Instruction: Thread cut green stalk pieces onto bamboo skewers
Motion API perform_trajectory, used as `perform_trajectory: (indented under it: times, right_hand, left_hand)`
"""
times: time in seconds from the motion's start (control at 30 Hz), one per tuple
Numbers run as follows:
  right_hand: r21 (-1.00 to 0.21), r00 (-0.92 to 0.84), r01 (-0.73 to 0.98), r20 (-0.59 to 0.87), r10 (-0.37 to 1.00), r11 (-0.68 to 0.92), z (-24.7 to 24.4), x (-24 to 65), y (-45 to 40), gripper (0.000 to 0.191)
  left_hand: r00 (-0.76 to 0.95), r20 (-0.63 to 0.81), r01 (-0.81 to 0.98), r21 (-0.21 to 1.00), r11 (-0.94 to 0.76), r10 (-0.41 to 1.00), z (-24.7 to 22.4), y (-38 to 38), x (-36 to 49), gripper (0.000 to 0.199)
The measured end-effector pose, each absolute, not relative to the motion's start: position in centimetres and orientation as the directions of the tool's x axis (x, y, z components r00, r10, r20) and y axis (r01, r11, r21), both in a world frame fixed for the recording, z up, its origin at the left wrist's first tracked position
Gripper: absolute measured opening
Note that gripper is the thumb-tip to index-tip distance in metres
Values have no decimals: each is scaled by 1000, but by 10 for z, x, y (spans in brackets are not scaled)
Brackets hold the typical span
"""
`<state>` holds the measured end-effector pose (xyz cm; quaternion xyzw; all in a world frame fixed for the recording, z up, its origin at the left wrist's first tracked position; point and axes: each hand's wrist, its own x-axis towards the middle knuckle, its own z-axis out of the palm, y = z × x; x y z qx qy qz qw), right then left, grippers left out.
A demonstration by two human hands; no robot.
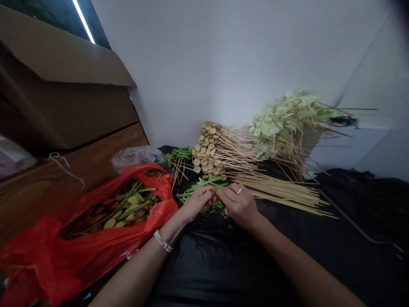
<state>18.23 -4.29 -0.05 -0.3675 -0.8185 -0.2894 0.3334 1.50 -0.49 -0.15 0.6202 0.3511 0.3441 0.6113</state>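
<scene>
My left hand (200,201) and my right hand (238,204) meet over the black plastic sheet, thumbs and fingers pinched close together. A thin green stalk (220,185) shows at the fingertips of my right hand and seems held there. What the left fingers grip is too small to make out. Below and around the hands lie short green scraps (219,209), and more long green stalks (194,186) rest just behind the left hand. Beyond them stand stacked skewers of sliced potato (207,153), their sticks pointing right.
Bare bamboo skewers (287,194) lie at the right, below a heap of skewered cabbage leaves (284,115). At the left is a red plastic bag (159,221) of cut vegetables, near a clear bag (137,157). A cardboard box (79,106) stands behind; a white wall (207,64) closes the back.
</scene>
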Motion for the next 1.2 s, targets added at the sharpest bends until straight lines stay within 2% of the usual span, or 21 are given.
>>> perform_trajectory:
  times: [0.23,0.37,0.43,0.5,0.57,0.63,0.67,0.73,0.8,0.9,1.07,1.2]
  right_hand:
    - [138,-403,731,878,259,669,0,180,-45,21]
    - [97,-338,698,918,208,709,7,182,-49,28]
    - [23,-267,694,937,227,720,11,185,-50,30]
    - [-129,-130,691,946,297,711,14,189,-48,26]
    - [-386,87,633,897,434,671,16,193,-44,18]
    - [-659,284,438,747,601,612,18,195,-39,15]
    - [-756,335,307,655,678,578,18,196,-36,17]
    - [-859,346,83,500,794,505,19,195,-33,21]
    - [-898,326,-28,406,853,439,19,193,-31,24]
    - [-920,306,-83,342,889,383,18,190,-30,27]
    - [-917,297,-53,364,883,395,14,187,-30,27]
    - [-919,272,-25,371,888,392,11,186,-30,24]
  left_hand:
    - [579,-19,-180,972,150,815,3,-12,18,13]
    - [549,-8,-29,999,29,836,-4,-7,19,16]
    - [508,-21,65,998,-14,861,-8,-3,17,20]
    - [457,-33,105,994,-17,889,-10,1,15,26]
    - [407,-40,123,992,-11,913,-10,4,13,32]
    - [360,-41,124,992,-4,932,-8,5,12,36]
    - [345,-44,118,993,4,938,-7,5,11,37]
    - [336,-56,92,995,27,940,-6,4,11,42]
    - [376,-75,68,996,53,923,-5,3,11,43]
    - [467,-85,62,996,63,880,-5,0,12,44]
    - [619,-75,68,997,42,782,-5,-8,15,47]
    - [617,-124,71,992,102,777,-2,-11,17,40]
